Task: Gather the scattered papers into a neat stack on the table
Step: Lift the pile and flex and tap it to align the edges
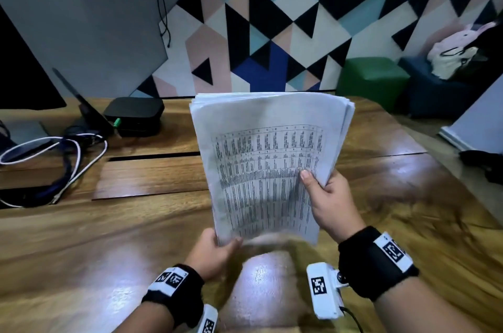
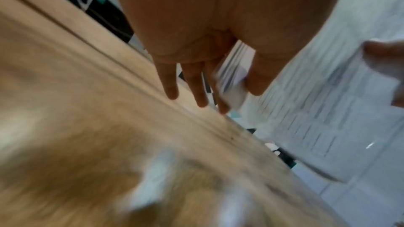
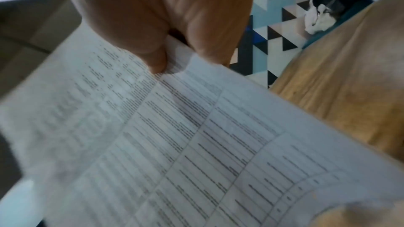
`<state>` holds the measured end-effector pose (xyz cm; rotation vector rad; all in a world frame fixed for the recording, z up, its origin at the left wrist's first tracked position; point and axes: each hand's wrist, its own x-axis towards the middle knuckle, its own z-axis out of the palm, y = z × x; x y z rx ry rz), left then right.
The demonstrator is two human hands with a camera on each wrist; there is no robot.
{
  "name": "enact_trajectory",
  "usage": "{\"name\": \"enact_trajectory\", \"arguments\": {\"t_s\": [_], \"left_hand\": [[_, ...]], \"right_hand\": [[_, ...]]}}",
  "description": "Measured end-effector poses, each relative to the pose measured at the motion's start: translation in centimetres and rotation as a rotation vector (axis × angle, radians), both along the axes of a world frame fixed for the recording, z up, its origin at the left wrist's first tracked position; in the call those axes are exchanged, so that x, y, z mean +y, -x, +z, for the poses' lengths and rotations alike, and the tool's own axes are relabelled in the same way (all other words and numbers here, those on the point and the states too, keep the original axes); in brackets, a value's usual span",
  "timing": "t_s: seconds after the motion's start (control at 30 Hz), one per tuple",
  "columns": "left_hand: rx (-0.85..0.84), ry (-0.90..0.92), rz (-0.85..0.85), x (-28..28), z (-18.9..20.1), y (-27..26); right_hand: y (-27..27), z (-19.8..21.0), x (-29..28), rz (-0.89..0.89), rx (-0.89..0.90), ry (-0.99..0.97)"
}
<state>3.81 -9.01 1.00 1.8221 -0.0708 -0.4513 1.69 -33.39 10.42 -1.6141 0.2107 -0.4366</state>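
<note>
Step in hand, squaring the papers point(image 1: 268, 164): best done by loosening both grips slightly, tapping the lower edge on the table point(image 1: 109, 237) until edges align, then laying the stack flat. Papers: white sheets printed with dense tables, held upright above the table at centre, top edges fanned unevenly; left hand point(image 1: 215, 251) pinches the 7 o'clock corner, right hand point(image 1: 330, 202) clasps the 4 o'clock edge, thumb on the front.

the stack of papers point(image 1: 268, 166) stands upright over the middle of the table point(image 1: 109, 237), held at its near left corner by the left hand point(image 1: 215, 251) and along its right edge by the right hand point(image 1: 333, 202). far left on the table lie cables point(image 1: 62, 158), with a box point(image 1: 134, 115) behind them. two stools point(image 1: 373, 79) stand beyond the table's far right.
</note>
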Motion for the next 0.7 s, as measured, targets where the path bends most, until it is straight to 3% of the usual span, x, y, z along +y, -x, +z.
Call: {"name": "enact_trajectory", "arguments": {"t_s": [0.17,0.3,0.4,0.5,0.6,0.7], "left_hand": [[-0.196,0.304,0.222,-1.3,7.0,-1.9],[-0.344,0.375,0.406,-2.0,9.4,-3.1],[-0.411,0.411,0.515,-3.5,9.1,-1.8],[-0.325,0.427,0.602,-4.8,6.6,0.3],[-0.224,0.433,0.597,-4.7,4.5,1.9],[-0.201,0.407,0.533,-3.5,4.5,1.2]], "right_hand": [[0.1,-0.4,1.2,0.025,-0.004,-0.034],[0.3,0.4,2.4,0.01,-0.082,-0.111],[0.2,0.2,3.6,-0.081,-0.142,-0.066],[1.2,-3.2,5.0,-0.137,-0.071,-0.105],[2.8,-6.2,5.3,-0.199,0.055,-0.114],[2.6,-5.4,4.2,-0.178,0.047,-0.232]]}}
